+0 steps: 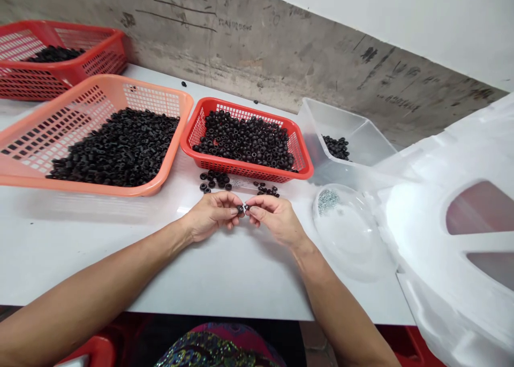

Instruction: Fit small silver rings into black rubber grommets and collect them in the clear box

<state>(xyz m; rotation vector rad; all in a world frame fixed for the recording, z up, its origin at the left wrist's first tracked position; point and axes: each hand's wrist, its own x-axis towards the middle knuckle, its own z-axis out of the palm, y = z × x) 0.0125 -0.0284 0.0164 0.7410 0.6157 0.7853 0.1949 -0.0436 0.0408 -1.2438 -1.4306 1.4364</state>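
"Two pinches at once, dead centre of the frame! Left hand, thumb and forefinger nipped round a small round black piece."

"And the right hand?"

"Pinching too, fingertips on a tiny dark bit, right up beside the first. Touching or just apart? Too small to tell."

"What about just above, mid-frame?"

"Two loose bunches of black pieces on the white table: a left cluster of rounder ones, a right cluster near the right hand's knuckles. Directly behind them, a red basket, heaped with black rings."

"Over to the left half?"

"An orange basket, big, loaded with small black parts. Beyond, upper left of the frame, a second red basket with more dark pieces inside."

"Now the right side!"

"A clear bin tight against the red basket, a little black pile in it. Nearer, right of centre, a shallow clear dish, silvery bits gathered at the far edge. Filling the right edge, a big white plastic object."
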